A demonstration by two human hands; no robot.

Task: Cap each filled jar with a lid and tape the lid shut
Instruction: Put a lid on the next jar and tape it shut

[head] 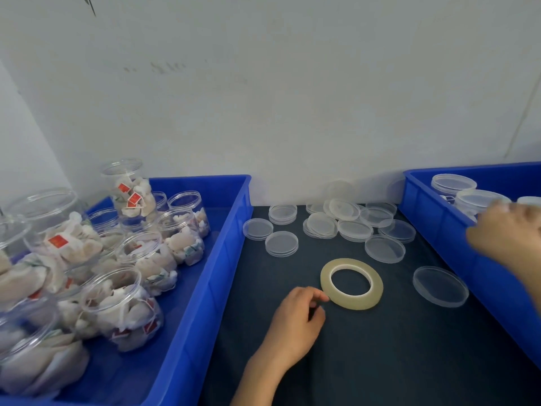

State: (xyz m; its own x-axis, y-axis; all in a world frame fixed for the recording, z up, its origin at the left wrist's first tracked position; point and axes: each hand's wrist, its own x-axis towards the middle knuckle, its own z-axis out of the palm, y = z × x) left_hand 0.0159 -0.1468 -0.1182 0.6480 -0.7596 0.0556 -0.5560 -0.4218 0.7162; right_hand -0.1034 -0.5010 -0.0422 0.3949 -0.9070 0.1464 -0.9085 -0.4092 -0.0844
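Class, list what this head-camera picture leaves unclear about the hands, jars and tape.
Head view:
- Right hand: motion-blurred; any hold unclear.
- Left hand: fingers at the tape roll; pinching or touching, cannot tell.
- Jars in right crate: contents hidden by its wall.
- Tape's loose end: too small.

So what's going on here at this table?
A person's left hand lies on the dark table, fingertips at the edge of the tape roll. The blurred right hand reaches over the right bin of capped jars. Filled jars in the left bin are uncapped; loose lids wait.
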